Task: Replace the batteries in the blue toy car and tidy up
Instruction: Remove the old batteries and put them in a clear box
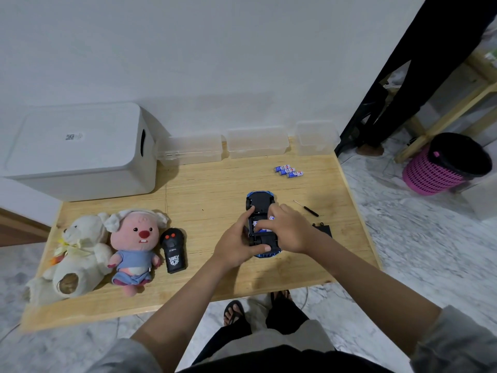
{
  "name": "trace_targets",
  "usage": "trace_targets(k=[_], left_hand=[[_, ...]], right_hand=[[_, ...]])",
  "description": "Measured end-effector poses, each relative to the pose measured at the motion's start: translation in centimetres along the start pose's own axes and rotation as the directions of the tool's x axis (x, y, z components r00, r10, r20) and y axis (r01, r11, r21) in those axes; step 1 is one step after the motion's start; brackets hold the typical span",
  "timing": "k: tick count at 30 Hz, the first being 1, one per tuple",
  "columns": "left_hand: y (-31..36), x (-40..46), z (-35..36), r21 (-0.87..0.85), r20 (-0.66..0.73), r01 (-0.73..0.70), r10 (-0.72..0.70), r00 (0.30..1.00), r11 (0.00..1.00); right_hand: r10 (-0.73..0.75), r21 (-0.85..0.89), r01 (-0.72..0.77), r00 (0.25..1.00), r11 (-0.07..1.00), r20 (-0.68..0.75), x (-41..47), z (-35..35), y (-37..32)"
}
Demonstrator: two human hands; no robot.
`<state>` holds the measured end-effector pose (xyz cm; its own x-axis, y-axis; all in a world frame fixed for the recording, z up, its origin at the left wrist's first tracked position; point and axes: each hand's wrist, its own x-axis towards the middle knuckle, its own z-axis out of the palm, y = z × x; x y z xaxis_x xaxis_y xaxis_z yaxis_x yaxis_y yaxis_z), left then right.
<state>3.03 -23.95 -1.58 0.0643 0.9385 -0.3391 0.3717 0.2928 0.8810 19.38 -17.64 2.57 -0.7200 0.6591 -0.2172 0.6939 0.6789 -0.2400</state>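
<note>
On the wooden table (204, 189), seen from our head camera, the blue toy car (260, 203) lies upside down, just right of centre, its battery bay open. Our left hand (236, 246) grips the car's body, thumb curled under the near end and forefinger laid along its left side. Our right hand (289, 232) has fingertips curled into the bay, pressing on a battery (272, 218) there. At one o'clock from the car lie three spare batteries (288, 171); at three o'clock, a small screwdriver (306, 208) and the black cover (324, 229). At nine o'clock stand the remote (173, 250), a pink plush (135, 249) and a white bear (78, 254).
</note>
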Motion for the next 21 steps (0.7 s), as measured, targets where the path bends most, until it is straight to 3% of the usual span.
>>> trace_targets(k=[3, 6, 8, 12, 16, 21], left_hand=[[-0.2, 0.1, 0.0, -0.015, 0.002, 0.001, -0.001, 1.000, 1.000], [-0.1, 0.1, 0.0, -0.008, -0.002, 0.000, 0.000, 1.000, 1.000], [-0.2, 0.1, 0.0, 0.006, -0.011, -0.010, 0.010, 1.000, 1.000], [-0.5, 0.2, 0.1, 0.019, -0.021, -0.027, 0.027, 0.999, 0.999], [-0.7, 0.3, 0.2, 0.017, -0.013, -0.021, 0.022, 1.000, 1.000], [-0.7, 0.3, 0.2, 0.003, -0.009, -0.025, 0.025, 1.000, 1.000]], right_hand=[[-0.017, -0.051, 0.018, 1.000, 0.999, 0.014, 0.3, -0.1, 0.7], [0.107, 0.192, -0.100, 0.994, 0.976, -0.025, 0.3, -0.1, 0.7], [0.276, 0.406, -0.242, 0.961, 0.881, -0.027, 0.0, -0.2, 0.2], [0.512, 0.579, -0.471, 0.853, 0.666, 0.105, -0.9, 0.9, -1.1], [0.625, 0.678, -0.562, 0.757, 0.473, 0.191, -1.1, 2.0, -2.3], [0.687, 0.702, -0.624, 0.677, 0.343, 0.266, -0.4, 1.7, -2.7]])
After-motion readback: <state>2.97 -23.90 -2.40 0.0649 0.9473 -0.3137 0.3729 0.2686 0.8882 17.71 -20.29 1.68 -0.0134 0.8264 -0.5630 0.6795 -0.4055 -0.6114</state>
